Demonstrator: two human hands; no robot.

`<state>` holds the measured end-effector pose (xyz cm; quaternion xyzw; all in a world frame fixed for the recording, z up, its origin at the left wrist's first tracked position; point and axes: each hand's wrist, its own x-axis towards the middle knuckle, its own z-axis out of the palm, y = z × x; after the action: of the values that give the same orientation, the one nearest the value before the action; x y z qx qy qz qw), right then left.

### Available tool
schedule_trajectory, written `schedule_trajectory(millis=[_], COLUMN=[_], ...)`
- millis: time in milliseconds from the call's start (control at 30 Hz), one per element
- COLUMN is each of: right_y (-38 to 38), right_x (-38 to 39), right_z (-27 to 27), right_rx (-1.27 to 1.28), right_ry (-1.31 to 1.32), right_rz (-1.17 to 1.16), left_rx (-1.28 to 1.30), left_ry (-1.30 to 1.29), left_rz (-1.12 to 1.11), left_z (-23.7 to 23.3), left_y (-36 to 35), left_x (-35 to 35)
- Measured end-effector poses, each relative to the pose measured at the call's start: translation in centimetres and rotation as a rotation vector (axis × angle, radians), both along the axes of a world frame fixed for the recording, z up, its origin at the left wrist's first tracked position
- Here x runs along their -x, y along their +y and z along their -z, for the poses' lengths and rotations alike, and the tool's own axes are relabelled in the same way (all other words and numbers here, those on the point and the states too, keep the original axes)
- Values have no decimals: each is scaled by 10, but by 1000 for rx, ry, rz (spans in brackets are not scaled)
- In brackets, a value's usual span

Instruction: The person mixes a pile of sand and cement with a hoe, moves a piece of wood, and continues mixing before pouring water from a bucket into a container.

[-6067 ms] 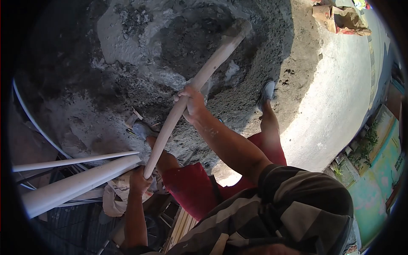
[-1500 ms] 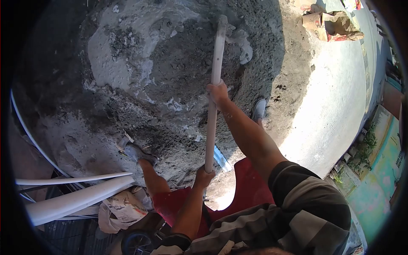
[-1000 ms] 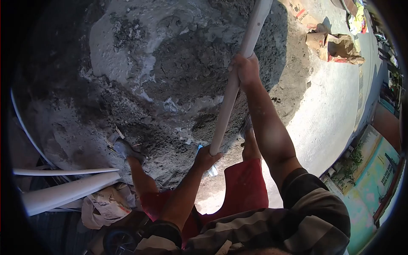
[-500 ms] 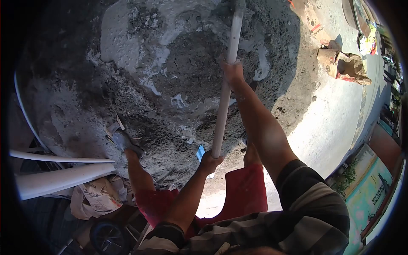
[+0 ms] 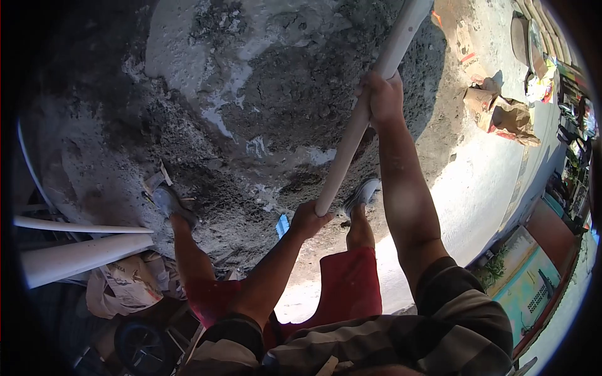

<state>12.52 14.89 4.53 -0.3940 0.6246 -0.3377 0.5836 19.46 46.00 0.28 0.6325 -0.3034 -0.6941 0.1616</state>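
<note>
Holding a long wooden handle [image 5: 347, 152] tight, the left grip [image 5: 307, 219] wraps its near end and the right grip [image 5: 380, 99] sits higher up, with wet cement [image 5: 276, 94] beyond both.

A long wooden handle [image 5: 346, 153] is held slantwise across the middle of the frame, its upper end cut off by the top edge. Its lower end is clasped by the left grip [image 5: 307, 219], and the shaft is wrapped further up by the right grip [image 5: 380, 97], at upper right. Behind both, a mound of wet grey cement mix [image 5: 263, 94] is spread over the ground. The left shoe [image 5: 166, 202] is planted on the mound's edge and the right shoe [image 5: 362, 193] just beside the handle. White pipes [image 5: 81, 257] are seen at lower left, with a crumpled paper sack [image 5: 125, 285] below them. Brown paper bags [image 5: 501, 113] lie at upper right.
</note>
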Motion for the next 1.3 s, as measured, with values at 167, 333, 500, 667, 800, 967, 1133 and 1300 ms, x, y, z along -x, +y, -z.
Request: schedule_trajectory(millis=[167,333,500,667,800,967,1133,1300], right_y=[-117,-53,54,131,141,49,-57,21], right_x=[-49,-78,-69,-45,-50,-139,-240,-235], right_z=[62,142,131,85,44,5,64,192], right_rx=[48,-187,-227,-252,-230,-93,-144,-127], right_ry=[61,276,348,167,-30,-75,-78,364], right_rz=[-37,-150,-189,-53,-91,-196,-373,-510], left_rx=[91,-111,-155,-176,-203,-31,74,-79], left_ry=[-23,66,23,-65,-105,-62,-31,142], left_rz=[-197,-403,-265,-91,-32,-136,-561,-745], left_z=[-12,-18,-9,-1,1,-6,-37,-34], left_y=[-82,-19,77,146,152,56,-32,26], left_x=[-22,-15,-21,-8,-17,-72,-97,-49])
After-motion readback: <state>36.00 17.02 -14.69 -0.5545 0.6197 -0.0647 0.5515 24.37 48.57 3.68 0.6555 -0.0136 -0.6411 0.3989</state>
